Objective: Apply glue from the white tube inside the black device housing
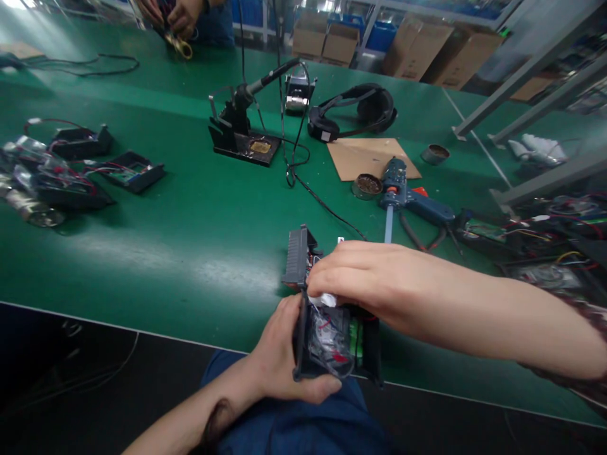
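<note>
Right forearm (474,309) extends over the bench (190,253) and ends in the right hand (360,275), positioned over the far end of an open dark case (374,354). Its fingers are curled close together at a white piece (325,299); whether they grip it or only press on it cannot be told from where I stand. Left hand (279,354) is clamped on the case: fingers along the outer left wall, thumb along the near end. The case is therefore located between the hands, at the near edge of the bench, above the lap (289,420). Contents: clear-wrapped part (327,347) at left, green part (355,338) beside it at right. Ribbed cover (296,256) stands beyond the far left corner of the case, just beside the right fingertips. Farther out lie the glue gun (427,205), pliers (412,234) and soldering iron (265,79) in its stand (227,139).
</note>
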Motion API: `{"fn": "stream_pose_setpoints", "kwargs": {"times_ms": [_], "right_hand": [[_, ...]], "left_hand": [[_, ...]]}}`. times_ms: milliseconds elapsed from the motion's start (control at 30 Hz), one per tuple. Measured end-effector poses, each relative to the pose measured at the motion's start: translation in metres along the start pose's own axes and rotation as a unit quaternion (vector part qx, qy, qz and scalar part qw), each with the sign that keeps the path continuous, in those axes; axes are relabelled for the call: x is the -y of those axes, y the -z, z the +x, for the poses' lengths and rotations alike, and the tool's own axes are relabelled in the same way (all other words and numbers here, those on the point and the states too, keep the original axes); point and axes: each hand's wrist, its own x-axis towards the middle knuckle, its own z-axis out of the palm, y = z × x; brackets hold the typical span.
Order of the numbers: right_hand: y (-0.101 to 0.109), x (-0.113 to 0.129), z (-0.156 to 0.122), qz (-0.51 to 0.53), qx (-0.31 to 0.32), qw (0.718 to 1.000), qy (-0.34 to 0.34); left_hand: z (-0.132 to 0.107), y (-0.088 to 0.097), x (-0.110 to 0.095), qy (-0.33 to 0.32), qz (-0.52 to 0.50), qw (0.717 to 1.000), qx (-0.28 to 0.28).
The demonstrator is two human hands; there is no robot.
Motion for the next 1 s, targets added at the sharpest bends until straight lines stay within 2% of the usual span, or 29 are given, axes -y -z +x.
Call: {"fn": "stream_pose_setpoints", "kwargs": {"times_ms": [200, 567, 700, 1000], "right_hand": [[0.004, 0.001, 0.011, -0.033, 0.031, 0.999, 0.009], [-0.020, 0.000, -0.023, -0.034, -0.083, 0.996, 0.030], [-0.022, 0.003, -0.028, -0.053, -0.087, 0.995, 0.016], [-0.024, 0.008, -0.033, -0.083, -0.110, 0.990, 0.027]], "left_hand": [[-0.001, 0.000, -0.001, 0.016, 0.000, 1.000, -0.014], [0.001, 0.001, -0.005, 0.004, 0.000, 1.000, -0.001], [0.000, 0.001, -0.006, 0.010, 0.018, 1.000, -0.005], [-0.001, 0.000, -0.003, -0.030, 0.030, 0.999, -0.008]]}}
